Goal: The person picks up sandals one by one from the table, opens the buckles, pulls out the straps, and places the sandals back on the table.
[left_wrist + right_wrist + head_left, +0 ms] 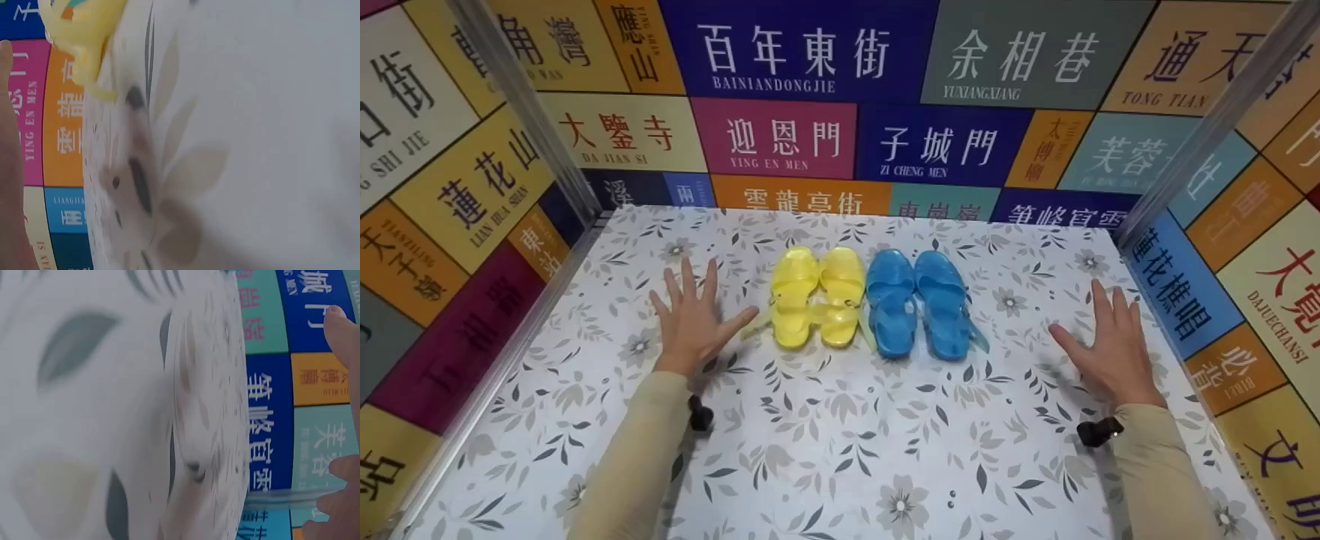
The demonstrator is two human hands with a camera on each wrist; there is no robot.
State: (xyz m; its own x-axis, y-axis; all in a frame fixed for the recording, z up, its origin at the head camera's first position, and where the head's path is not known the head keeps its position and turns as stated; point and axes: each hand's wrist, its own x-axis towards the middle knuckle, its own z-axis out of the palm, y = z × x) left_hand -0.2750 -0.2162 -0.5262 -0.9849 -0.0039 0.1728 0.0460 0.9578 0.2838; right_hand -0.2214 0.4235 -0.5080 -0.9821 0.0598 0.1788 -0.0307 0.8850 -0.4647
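OK, left hand [690, 324] and right hand [1112, 350] both empty, fingers spread. Yellow sandals [797, 291] just right of left hand; blue sandals [892, 304] left of right hand, well apart. Risk: outer yellow strap [760, 322] by the left thumb could snag on a sweep; pairs sit close, so grabbing one may drag the other.

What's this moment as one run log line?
left hand: fingers spread, holding nothing | right hand: fingers spread, holding nothing | yellow sandals: left of blue sandals | floral surface: beneath both pairs
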